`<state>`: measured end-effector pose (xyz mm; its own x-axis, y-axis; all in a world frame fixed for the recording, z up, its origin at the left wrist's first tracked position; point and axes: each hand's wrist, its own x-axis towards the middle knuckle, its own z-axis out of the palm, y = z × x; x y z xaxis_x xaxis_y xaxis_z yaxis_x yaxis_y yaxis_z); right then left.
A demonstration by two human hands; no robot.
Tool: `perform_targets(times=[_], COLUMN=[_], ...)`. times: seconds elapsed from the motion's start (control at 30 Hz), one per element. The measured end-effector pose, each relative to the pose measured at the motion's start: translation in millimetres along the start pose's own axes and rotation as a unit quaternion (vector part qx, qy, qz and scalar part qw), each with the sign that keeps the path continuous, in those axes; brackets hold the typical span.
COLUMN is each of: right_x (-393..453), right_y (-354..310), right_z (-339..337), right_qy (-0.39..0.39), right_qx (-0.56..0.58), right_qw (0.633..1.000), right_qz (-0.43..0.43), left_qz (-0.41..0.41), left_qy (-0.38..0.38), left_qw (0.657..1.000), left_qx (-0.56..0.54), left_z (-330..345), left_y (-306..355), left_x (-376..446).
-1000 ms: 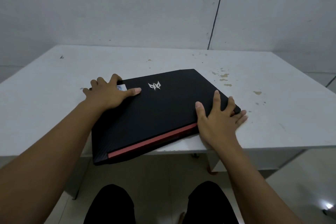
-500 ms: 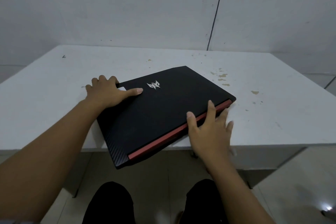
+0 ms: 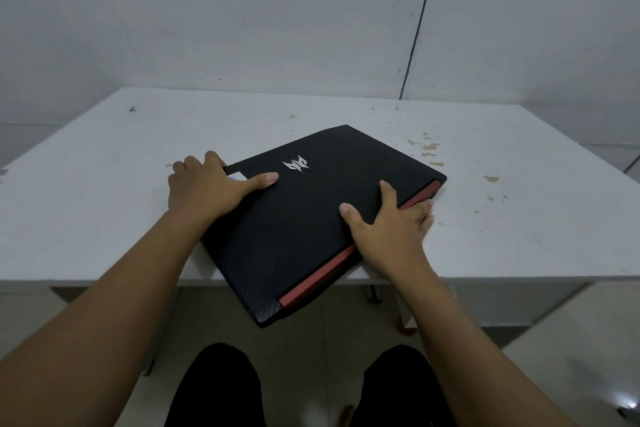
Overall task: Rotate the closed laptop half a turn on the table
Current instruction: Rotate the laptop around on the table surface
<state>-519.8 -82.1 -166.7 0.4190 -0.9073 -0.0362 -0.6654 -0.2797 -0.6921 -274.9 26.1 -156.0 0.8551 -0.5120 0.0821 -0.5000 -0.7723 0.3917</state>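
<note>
A closed black laptop (image 3: 311,215) with a silver logo and a red strip along its right-hand edge lies skewed on the white table (image 3: 86,204). Its near corner hangs over the table's front edge. My left hand (image 3: 204,185) grips the laptop's far left corner, thumb flat on the lid. My right hand (image 3: 391,229) holds the red-striped edge, with thumb and forefinger on the lid and the other fingers down the side.
The table's front edge runs just under the laptop's near corner. Brown stains (image 3: 429,149) mark the tabletop at the right. A grey wall stands behind the table. My knees in dark trousers (image 3: 214,388) are below, over a pale floor.
The laptop has turned anticlockwise, its red edge swinging to the right and away from me. My right hand slid along that edge and took hold of it. My left hand stayed on its corner.
</note>
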Motion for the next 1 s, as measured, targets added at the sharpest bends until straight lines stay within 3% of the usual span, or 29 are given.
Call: perform_targets(times=[0.3,0.53,0.77,1.0], right_x=[60,75,-7,-58], right_y=[8,17,18,6], right_z=[-20,-33,-2,8], right_qy=[-0.047,-0.077,-0.003,-0.009], right_qx=[-0.006,0.007,0.045,0.041], right_qw=[0.999,0.996,0.998,0.998], right_qz=[-0.016,-0.039,-0.038,-0.049], left_qz=[-0.037,-0.015,0.01,0.083], left_qy=[0.054,0.065,0.006,-0.034], left_qw=[0.995,0.995,1.0,0.995], left_qx=[0.075,0.077,-0.02,-0.048], left_z=[15,20,7,13], left_y=[17,18,10,23], left_x=[-49,-69,-36,5])
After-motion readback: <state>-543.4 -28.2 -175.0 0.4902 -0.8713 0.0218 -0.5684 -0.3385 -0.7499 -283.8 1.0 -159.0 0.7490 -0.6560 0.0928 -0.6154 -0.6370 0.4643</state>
